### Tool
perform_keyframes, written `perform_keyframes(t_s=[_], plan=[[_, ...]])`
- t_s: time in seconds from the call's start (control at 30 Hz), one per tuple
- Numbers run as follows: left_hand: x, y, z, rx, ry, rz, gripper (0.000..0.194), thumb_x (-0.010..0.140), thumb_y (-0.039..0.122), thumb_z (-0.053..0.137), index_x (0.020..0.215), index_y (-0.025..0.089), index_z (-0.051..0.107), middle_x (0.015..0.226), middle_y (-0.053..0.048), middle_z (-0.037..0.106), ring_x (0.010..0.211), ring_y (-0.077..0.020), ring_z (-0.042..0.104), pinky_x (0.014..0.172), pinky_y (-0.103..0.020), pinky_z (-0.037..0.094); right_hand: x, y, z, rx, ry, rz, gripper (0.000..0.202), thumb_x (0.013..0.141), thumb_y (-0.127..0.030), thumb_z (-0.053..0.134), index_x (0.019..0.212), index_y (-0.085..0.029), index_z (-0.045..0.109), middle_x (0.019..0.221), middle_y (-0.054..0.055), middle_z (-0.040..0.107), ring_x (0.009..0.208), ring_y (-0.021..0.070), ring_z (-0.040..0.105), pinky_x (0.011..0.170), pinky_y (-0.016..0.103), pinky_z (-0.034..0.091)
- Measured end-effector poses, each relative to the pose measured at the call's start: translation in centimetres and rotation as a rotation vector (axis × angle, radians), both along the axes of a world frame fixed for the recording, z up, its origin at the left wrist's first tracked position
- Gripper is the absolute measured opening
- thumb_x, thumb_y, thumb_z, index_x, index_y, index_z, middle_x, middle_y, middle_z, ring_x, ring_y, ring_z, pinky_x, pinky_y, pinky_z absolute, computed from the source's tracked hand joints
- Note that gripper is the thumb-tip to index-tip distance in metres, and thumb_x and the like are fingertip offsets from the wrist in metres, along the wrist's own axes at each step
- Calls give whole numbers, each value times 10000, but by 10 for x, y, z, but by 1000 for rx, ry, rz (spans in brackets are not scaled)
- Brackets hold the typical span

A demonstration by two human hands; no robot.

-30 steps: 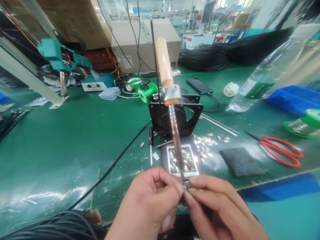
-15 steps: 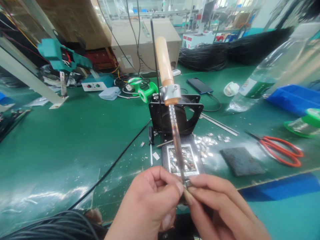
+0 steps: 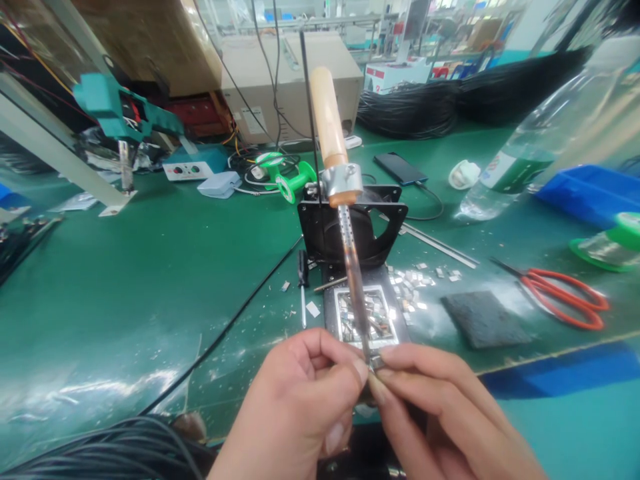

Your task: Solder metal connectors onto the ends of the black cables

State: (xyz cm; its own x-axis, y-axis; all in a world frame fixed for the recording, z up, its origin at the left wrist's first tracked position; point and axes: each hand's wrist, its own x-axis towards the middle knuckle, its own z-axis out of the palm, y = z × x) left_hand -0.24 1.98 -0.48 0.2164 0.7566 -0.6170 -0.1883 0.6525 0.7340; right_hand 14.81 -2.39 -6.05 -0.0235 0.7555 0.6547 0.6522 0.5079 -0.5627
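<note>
My left fingers [image 3: 345,383] pinch closed, on what I cannot tell, and my right fingers [image 3: 420,360] grip a small grey piece [image 3: 376,362], likely light, stiff, best held by its edges.

Small part [image 3: 377,362] btwn fingertips [image 3: 389,355] mostly hidden, can't ID; bottle top [image 3: 615,57] blurry; cable coil [image 3: 100,453] cut off btm.

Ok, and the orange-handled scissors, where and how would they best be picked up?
Probably by the handle loops, from above and the right: the scissors appear to lie flat, loops toward the right, pointed blades angling left and away, with the dark grey pad to their left.
</note>
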Motion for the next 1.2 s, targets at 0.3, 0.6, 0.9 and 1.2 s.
perform_keyframes(t_s=[0.3,0.6,0.9,1.2], plan=[[-2,-2,-3,-20,2,19,199,651,236,757,654,200,562,455,89,420,433,-51,277,445,-207,216,2,-2,0,-25,-3,-3,208,906,-69,737,1039,-225,701,1072,29,768,920,102,797,854,117,636],[0,-2,-1,10,32,1,218,687,285,769,674,199,569,474,76,438,442,-59,318,451,-206,251,1,-3,-1,-21,11,2,220,905,-56,745,1054,-214,706,1106,26,740,995,80,773,945,89,590],[-1,1,-1,0,12,26,209,660,266,768,662,198,570,450,88,422,425,-50,304,439,-196,246,8,-1,-1,-24,-15,61,257,894,-31,753,1084,-195,701,1117,45,733,1048,94,761,987,109,585],[2,4,-3,10,4,13,204,677,262,774,664,189,584,455,84,451,420,-45,315,429,-190,247,-2,-3,-1,-52,77,-12,231,918,-38,721,1052,-224,697,1121,10,724,1046,72,745,985,91,567]])
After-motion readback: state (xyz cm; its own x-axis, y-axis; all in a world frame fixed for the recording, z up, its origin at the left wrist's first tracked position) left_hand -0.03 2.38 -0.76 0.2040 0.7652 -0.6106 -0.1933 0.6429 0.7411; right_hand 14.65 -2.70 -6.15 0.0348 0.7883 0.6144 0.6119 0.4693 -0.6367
